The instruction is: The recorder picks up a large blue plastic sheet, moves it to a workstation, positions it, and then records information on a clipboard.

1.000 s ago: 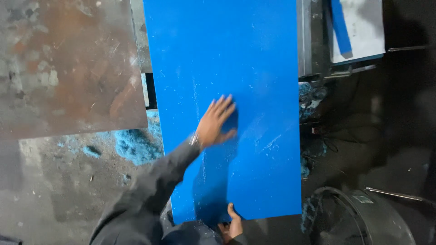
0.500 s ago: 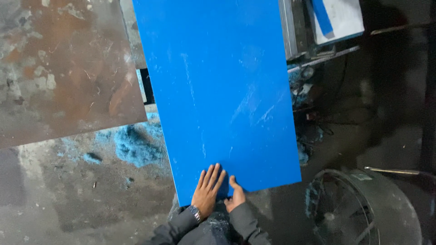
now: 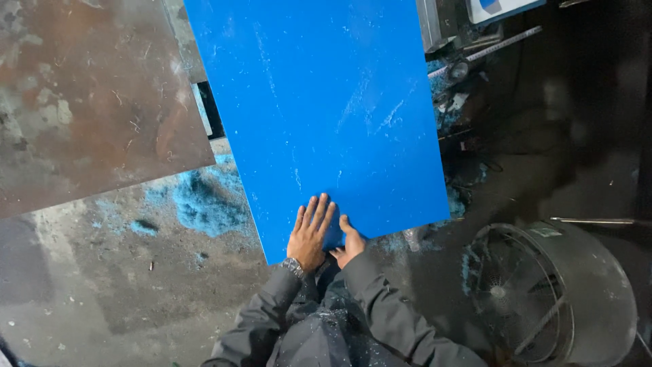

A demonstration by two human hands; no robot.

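Lying at the far left, a rusty metal plate (image 3: 88,102) is passed over. The blue sheet (image 3: 319,115) spans the centre, its near edge being steadied. The left hand (image 3: 310,234) is pressed flat, open, upon it; the right hand (image 3: 351,246) is clasped around that near edge. A firm, even push is judged needed next. A round fan (image 3: 543,292) stands at the near right.

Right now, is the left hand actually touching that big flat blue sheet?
Touching. The head view shows the left hand lying palm down, fingers spread, flat on the near edge of the big flat blue sheet, with no gap visible.
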